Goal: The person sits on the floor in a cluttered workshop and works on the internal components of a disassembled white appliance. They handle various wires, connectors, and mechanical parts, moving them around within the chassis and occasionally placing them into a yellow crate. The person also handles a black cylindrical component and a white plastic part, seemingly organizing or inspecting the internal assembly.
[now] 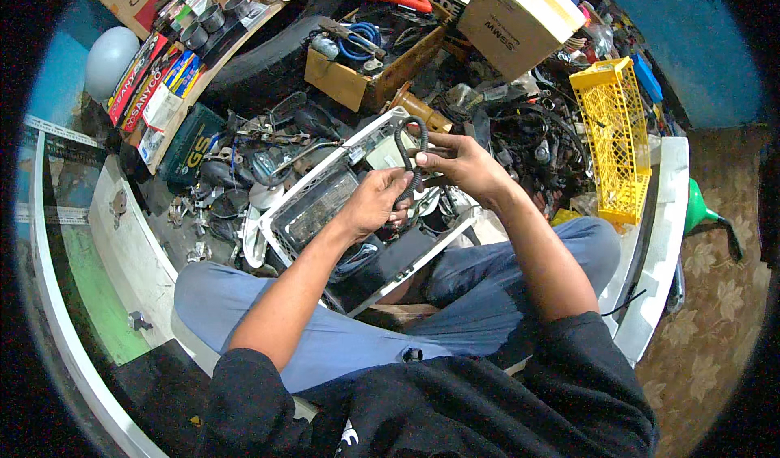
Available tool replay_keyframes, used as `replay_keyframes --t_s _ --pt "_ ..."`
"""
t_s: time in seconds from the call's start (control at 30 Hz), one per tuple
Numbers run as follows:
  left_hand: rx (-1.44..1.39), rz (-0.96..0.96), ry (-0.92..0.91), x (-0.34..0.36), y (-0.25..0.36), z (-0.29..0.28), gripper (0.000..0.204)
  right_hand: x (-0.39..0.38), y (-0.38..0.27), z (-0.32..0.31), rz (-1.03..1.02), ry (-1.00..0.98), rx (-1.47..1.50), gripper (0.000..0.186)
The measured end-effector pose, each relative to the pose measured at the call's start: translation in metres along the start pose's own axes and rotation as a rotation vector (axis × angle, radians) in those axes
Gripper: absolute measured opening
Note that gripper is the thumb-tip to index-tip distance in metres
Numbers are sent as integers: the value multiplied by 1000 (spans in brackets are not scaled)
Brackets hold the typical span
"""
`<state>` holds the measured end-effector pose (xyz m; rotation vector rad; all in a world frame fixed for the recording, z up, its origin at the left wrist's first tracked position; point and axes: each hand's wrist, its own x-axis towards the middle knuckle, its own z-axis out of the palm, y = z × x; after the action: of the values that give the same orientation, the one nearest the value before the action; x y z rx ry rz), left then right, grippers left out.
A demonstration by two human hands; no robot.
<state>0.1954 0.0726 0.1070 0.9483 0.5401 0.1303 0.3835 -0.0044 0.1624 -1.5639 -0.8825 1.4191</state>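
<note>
A black corrugated hose (400, 139) curves up in a loop in front of me. Its lower part lies in my left hand (375, 202), whose fingers are closed round it. My right hand (465, 164) pinches the hose a little higher, at the right side of the loop, with thumb and fingers together. Below both hands, between my crossed legs, rests a white-edged open housing (262, 229). A dark rectangular part with a clear-looking cover (319, 208) sits in its left side. My hands hide some of the middle of the housing.
Loose metal and plastic parts surround the housing. A yellow plastic basket (608, 137) stands at right. Beyond are an open carton (335, 80) with tools, a closed carton (520, 23) and a black tire (260, 68). At left are a dark green battery (188, 149) and small boxes (138, 80).
</note>
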Motion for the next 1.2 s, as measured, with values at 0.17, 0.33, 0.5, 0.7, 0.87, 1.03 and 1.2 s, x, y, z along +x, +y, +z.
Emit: replay_keyframes --t_s 0.17,0.33,0.5,0.7,0.87,1.03,1.2 --pt "50 -42 20 5 0 4 27 6 19 -6 -38 -111 217 56" --pt "254 -52 70 14 -8 -6 42 13 18 -4 -63 86 186 53" --pt "364 -32 257 19 -21 -13 35 10 9 -21 -27 259 -188 37" --pt "647 133 335 48 -29 -19 29 24 98 -48 -107 432 -860 35" --pt "868 242 353 64 -26 -3 25 22 141 -54 -19 347 -867 24" --pt "1228 388 373 82 -48 -12 24 25 141 -50 45 320 -686 22" --pt "1402 386 247 98 -57 -6 31 27 163 -58 -209 312 -854 13"
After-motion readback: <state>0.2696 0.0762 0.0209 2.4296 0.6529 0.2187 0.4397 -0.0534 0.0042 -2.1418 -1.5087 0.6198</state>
